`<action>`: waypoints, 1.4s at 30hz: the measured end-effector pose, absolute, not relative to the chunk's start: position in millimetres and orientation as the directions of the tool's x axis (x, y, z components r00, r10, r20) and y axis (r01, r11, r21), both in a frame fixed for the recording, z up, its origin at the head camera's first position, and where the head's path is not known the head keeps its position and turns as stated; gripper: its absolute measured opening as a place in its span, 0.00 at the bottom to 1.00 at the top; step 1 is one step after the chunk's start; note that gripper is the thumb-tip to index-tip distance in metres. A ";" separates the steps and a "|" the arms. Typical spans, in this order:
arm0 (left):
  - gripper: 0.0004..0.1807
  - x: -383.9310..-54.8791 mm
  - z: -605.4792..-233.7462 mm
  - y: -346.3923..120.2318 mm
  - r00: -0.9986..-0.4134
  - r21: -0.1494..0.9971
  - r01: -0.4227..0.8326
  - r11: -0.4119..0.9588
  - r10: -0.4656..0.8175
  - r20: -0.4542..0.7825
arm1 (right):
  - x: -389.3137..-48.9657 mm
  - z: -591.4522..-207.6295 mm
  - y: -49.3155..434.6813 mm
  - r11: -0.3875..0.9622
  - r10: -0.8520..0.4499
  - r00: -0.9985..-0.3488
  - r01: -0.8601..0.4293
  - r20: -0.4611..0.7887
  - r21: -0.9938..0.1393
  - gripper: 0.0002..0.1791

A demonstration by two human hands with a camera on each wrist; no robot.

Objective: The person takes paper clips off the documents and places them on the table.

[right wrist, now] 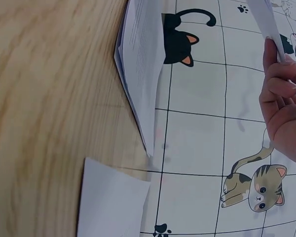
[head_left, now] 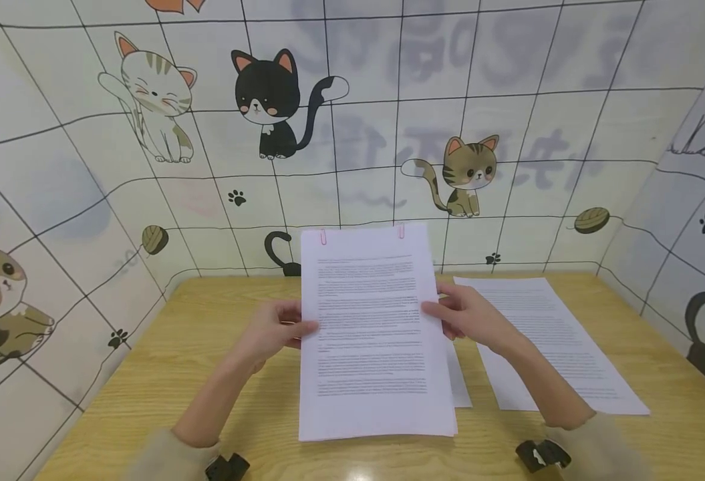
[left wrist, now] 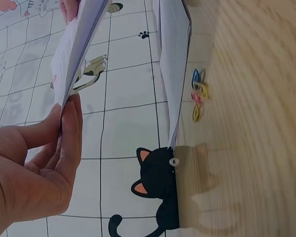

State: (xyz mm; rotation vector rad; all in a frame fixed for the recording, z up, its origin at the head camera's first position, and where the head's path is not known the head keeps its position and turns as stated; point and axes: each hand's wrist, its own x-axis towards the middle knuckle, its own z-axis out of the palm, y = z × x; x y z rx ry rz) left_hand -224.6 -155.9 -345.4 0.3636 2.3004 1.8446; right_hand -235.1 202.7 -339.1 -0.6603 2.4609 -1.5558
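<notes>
A sheaf of printed paper (head_left: 367, 334) is raised in front of me, text side facing me. Two pink paper clips (head_left: 401, 231) sit along its top edge, one near each corner. My left hand (head_left: 276, 331) pinches the left edge, thumb in front and fingers behind. On the opposite edge, my right hand (head_left: 469, 314) grips in the same way. Both wrist views show the sheaf edge-on, with the left hand (left wrist: 44, 158) and right hand (right wrist: 286, 94) pinching it above the table.
Another paper stack (left wrist: 175, 64) lies on the wooden table (head_left: 208, 361), mostly hidden behind the sheaf in the head view. Printed paper (head_left: 544, 334) lies at the right. Several coloured paper clips (left wrist: 200, 94) lie on the table. A cat-patterned wall covering (head_left: 364, 133) encloses the table.
</notes>
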 end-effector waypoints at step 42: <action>0.12 -227.1 -353.4 -123.5 -0.928 0.970 0.115 0.214 0.370 0.028 | -234.0 -341.3 240.1 0.385 -0.432 -0.891 -0.325 0.143 -0.864 0.19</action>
